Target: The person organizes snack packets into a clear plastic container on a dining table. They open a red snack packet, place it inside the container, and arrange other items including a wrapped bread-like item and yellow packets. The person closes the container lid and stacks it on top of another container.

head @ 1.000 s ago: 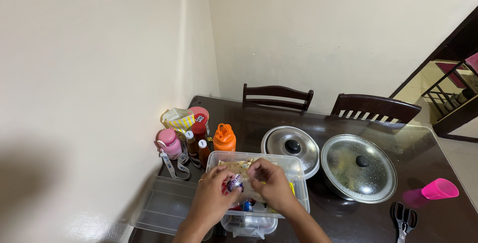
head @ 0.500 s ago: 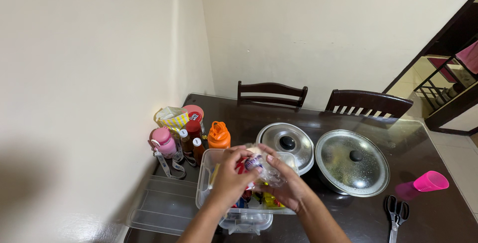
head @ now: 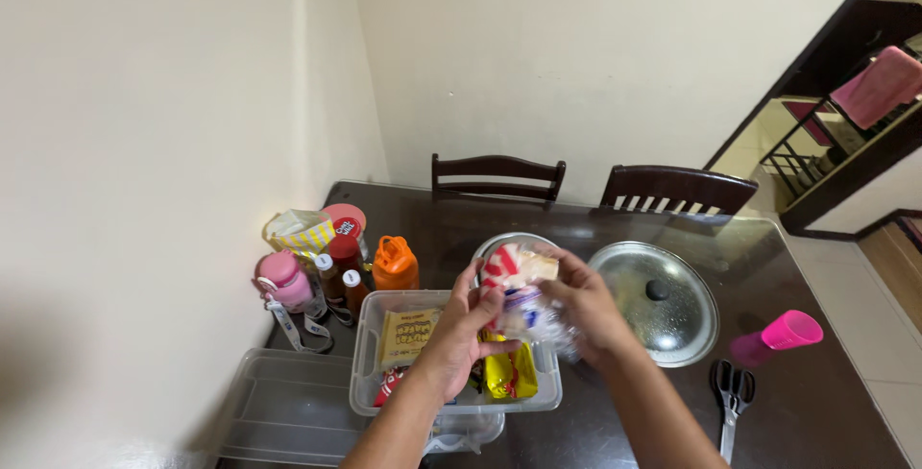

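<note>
Head view: the left hand (head: 468,320) and the right hand (head: 586,308) both grasp a clear plastic bag of wrapped snacks (head: 520,288), held in the air between them; the left fingers pinch its near-left side and the right fingers close around its far-right side. Directly below the hands stands an open clear plastic container (head: 363,373) holding a beige packet (head: 409,335) and yellow packets (head: 510,373). Just beyond the right hand sits a large steel pot lid (head: 663,301); a smaller lid is mostly hidden behind the bag. To the left of the left hand stand an orange bottle (head: 395,264), small sauce bottles (head: 338,279) and a pink bottle (head: 284,281). Risk: the bag film appears thin and slack, so uneven pull between the hands may tear it or let contents spill onto the dark table (head: 816,392). A sideways sweep of the left elbow may topple the upright bottles.
</note>
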